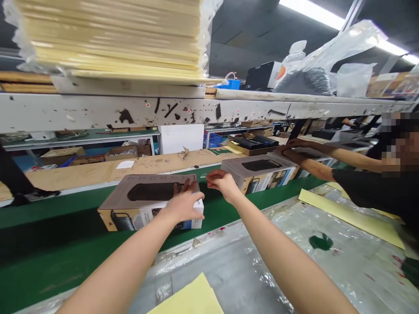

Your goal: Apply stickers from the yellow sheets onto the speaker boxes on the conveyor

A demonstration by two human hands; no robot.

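Note:
A printed cardboard box (124, 192) with a dark, long-shaped device pictured on it lies on the green conveyor belt (65, 248). My left hand (185, 203) grips its right end, fingers spread across the top and thumb low at the end face. To the right of that end, my right hand (224, 183) hovers over the belt with fingertips pinched together. Whatever may be between those fingertips is too small to make out. Beyond my right hand stands a second box (252, 168) of the same print.
On the right, a co-worker's arms (307, 163) reach to further boxes on the belt. Yellow sheets (193, 296) lie on the plastic-covered bench (235, 270) before me. Overhead runs a shelf (108, 111) bearing a wrapped stack of yellow sheets (118, 39). A brown cardboard strip (157, 163) lies behind the belt.

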